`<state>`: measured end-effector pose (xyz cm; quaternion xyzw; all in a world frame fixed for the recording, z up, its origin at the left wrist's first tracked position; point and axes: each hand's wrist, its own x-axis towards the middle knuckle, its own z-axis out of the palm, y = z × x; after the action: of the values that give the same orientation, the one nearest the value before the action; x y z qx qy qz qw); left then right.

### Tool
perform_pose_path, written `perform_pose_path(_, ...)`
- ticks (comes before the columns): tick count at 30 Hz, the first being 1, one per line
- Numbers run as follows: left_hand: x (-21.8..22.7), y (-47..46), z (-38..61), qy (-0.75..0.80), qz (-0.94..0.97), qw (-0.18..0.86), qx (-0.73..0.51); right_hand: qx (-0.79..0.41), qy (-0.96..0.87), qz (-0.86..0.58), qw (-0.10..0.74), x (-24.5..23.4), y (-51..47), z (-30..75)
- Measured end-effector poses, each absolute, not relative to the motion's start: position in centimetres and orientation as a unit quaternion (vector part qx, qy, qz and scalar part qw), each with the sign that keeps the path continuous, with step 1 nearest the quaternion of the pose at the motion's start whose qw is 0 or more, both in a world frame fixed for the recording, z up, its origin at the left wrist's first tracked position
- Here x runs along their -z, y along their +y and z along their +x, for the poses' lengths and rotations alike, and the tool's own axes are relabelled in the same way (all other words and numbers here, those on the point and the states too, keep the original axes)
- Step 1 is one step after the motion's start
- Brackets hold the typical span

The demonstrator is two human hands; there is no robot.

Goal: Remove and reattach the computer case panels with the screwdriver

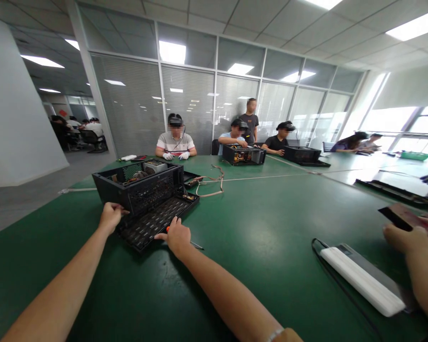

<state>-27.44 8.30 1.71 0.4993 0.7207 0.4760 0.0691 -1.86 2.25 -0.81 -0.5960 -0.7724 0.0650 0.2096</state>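
Note:
A black computer case lies open on the green table, its perforated side panel flat in front of it. My left hand is closed on the near left corner of the case. My right hand is closed on a screwdriver with an orange handle, its metal tip pointing right along the table beside the panel's front edge.
Loose cables trail behind the case. A white bar on a grey board lies at the right, next to another person's hand. Across the table several people sit at other black cases.

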Motion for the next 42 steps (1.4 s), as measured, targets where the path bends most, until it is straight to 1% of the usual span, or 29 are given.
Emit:
perform_pose_path(2,-1.1,7.2,-26.7,0.720,0.498,0.077,-0.477,-0.057,-0.772,-0.596,0.213,1.0,3.1,-2.6)
perform_pose_path(3,-0.8,6.4,-26.0,0.726,0.492,0.062,-0.477,-0.054,-0.772,-0.596,0.213,1.1,3.5,-2.9)
perform_pose_path(6,0.1,3.1,-22.8,0.725,0.514,-0.034,-0.457,-0.050,-0.772,-0.599,0.209,1.2,4.7,-3.7)
perform_pose_path(7,0.4,2.0,-21.4,0.716,0.540,-0.062,-0.438,-0.049,-0.771,-0.600,0.207,1.2,5.1,-4.0)
perform_pose_path(9,1.1,-0.1,-18.9,0.689,0.610,-0.083,-0.383,-0.050,-0.769,-0.603,0.204,1.3,5.7,-4.5)
perform_pose_path(11,1.6,-1.4,-17.0,0.655,0.679,-0.108,-0.312,-0.052,-0.769,-0.603,0.204,1.4,6.1,-5.0)
perform_pose_path(13,2.0,-1.7,-16.3,0.627,0.725,-0.159,-0.239,-0.051,-0.770,-0.601,0.206,1.2,6.4,-5.4)
perform_pose_path(16,2.2,-0.8,-16.8,0.613,0.741,-0.218,-0.164,-0.048,-0.784,-0.586,0.199,0.4,6.8,-5.3)
perform_pose_path(19,2.2,0.8,-17.8,0.616,0.739,-0.238,-0.135,-0.044,-0.815,-0.557,0.155,-0.8,6.7,-3.7)
perform_pose_path(23,2.1,2.9,-18.6,0.612,0.738,-0.252,-0.129,0.005,-0.839,-0.532,0.113,-1.2,4.2,0.5)
perform_pose_path(29,1.8,5.6,-20.0,0.619,0.726,-0.258,-0.153,0.066,-0.851,-0.514,0.091,0.7,-3.6,7.6)
perform_pose_path(33,1.5,6.9,-21.5,0.668,0.694,-0.202,-0.177,0.076,-0.849,-0.516,0.082,1.1,-6.4,9.7)
perform_pose_path(37,1.1,8.1,-22.8,0.693,0.683,-0.129,-0.190,0.081,-0.848,-0.517,0.089,1.0,-6.4,9.2)
perform_pose_path(42,0.7,10.0,-23.9,0.699,0.678,-0.108,-0.199,0.084,-0.851,-0.511,0.089,1.2,-5.7,8.5)
